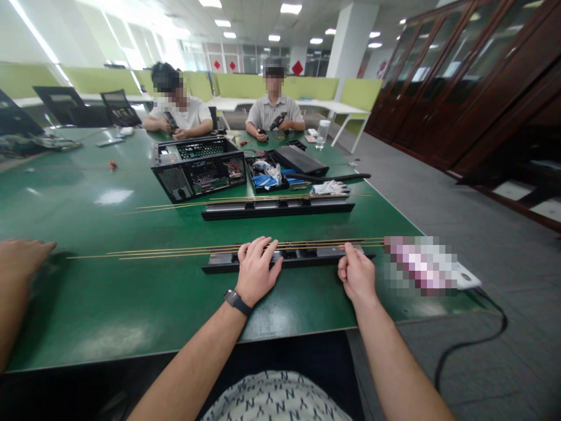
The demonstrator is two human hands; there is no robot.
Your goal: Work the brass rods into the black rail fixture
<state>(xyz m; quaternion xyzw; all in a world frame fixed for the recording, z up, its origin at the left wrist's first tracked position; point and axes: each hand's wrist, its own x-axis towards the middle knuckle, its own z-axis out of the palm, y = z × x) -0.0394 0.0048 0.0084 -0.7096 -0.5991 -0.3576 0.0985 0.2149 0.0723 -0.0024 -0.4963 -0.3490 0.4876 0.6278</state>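
Observation:
Several thin brass-coloured rods [170, 254] lie lengthwise over a long black rail [223, 268] with a silvery top, near the table's front edge. My left hand [258, 272], wearing a dark watch on the wrist, rests palm down across the rods and rail with its fingers spread. At the rail's right end, my right hand [358, 273] is curled, its index finger up against the rods. Whether anything sits inside its closed fingers is hidden. A second black rail [280, 211] lies farther back, with more thin rods [175, 204] along it.
An open computer case [197, 175] stands beyond the rails, beside a box of blue-and-white gloves [269, 175]. A white glove [331, 187] lies nearby. Two people sit across the green table [109, 316], holding dark tools. Another person's hand [21, 257] reaches in at left. A black cable [502, 327] hangs right.

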